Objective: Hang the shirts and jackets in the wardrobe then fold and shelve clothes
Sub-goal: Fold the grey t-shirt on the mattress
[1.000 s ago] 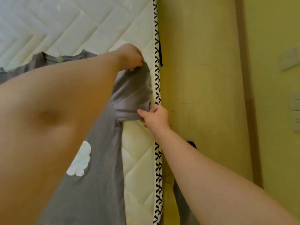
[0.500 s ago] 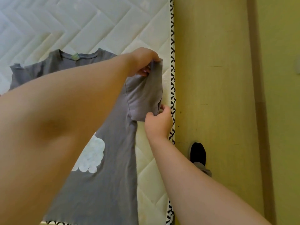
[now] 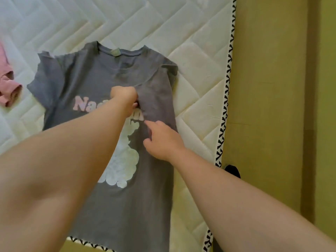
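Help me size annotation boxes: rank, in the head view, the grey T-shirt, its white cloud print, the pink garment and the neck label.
1. grey T-shirt
2. white cloud print, partly covered
3. pink garment, cut off by the frame edge, so this pair is unsure
4. neck label

The shirt [image 3: 87,75] in front of me was soft grey knit cloth, matt, with small creases. Its white print [image 3: 123,160] looked flat and faintly chalky, and the pink letters [image 3: 80,104] were a little shinier than the cloth. The mattress [image 3: 190,57] under it was cream quilted fabric with a slight sheen along the stitched ridges, bound in woven black-and-white edging [image 3: 228,88]. The pink garment [image 3: 9,88] to my left was soft-looking matt cloth. The floor [image 3: 269,88] looked like smooth yellowish wood, dully reflective.
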The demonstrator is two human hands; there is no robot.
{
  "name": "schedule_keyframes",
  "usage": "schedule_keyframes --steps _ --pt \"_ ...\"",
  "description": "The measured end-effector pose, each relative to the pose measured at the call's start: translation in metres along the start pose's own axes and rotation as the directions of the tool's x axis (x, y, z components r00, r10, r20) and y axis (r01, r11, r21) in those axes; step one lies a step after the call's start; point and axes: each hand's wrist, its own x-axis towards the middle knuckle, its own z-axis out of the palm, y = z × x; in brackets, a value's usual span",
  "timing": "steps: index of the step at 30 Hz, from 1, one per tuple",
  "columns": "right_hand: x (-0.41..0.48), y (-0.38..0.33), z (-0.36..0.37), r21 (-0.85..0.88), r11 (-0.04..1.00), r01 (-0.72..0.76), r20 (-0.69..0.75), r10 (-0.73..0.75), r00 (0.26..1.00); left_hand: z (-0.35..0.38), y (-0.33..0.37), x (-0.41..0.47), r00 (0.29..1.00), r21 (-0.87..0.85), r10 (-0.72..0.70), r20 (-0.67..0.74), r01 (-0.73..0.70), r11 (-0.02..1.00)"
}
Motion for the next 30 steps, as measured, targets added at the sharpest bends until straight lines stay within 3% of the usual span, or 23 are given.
schedule_keyframes --steps 4,8,13,20,23,26,28,30 --pt "0.018 0.006 -0.025 0.113 0.993 -0.009 -0.338 0.047 0.94 -0.002 -0.032 -0.009 0.994 -0.155 -0.1 -0.039 0.093 0.984" --pt "0.052 0.01 -0.077 0.212 0.963 -0.163 -0.406 0.239 0.882 0.006 -0.074 -0.046 0.973 -0.205 -0.232 -0.011 0.225 0.953" --pt "0.08 0.005 -0.124 0.08 0.978 -0.193 -0.305 0.208 0.93 0.011 -0.1 -0.093 0.871 -0.321 -0.435 0.228 0.49 0.811" --pt "0.135 0.034 -0.142 -0.014 0.989 -0.149 -0.081 0.148 0.986 0.038 -0.117 -0.086 0.859 -0.373 -0.511 0.042 0.488 0.789" --pt "0.139 0.045 -0.165 -0.209 0.97 -0.121 -0.082 0.106 0.991 0.039 -0.11 -0.089 0.864 -0.474 -0.5 -0.058 0.417 0.775" --pt "0.142 0.043 -0.171 -0.197 0.976 -0.094 -0.058 0.085 0.995 0.044 -0.105 -0.095 0.821 -0.542 -0.532 -0.207 0.357 0.761" --pt "0.143 0.042 -0.17 -0.112 0.989 -0.096 -0.027 0.093 0.995 0.048 -0.103 -0.107 0.756 -0.62 -0.63 -0.177 0.411 0.668" --pt "0.146 0.041 -0.17 -0.131 0.988 -0.083 0.019 0.086 0.996 0.057 -0.102 -0.118 0.752 -0.665 -0.658 -0.038 0.472 0.578"
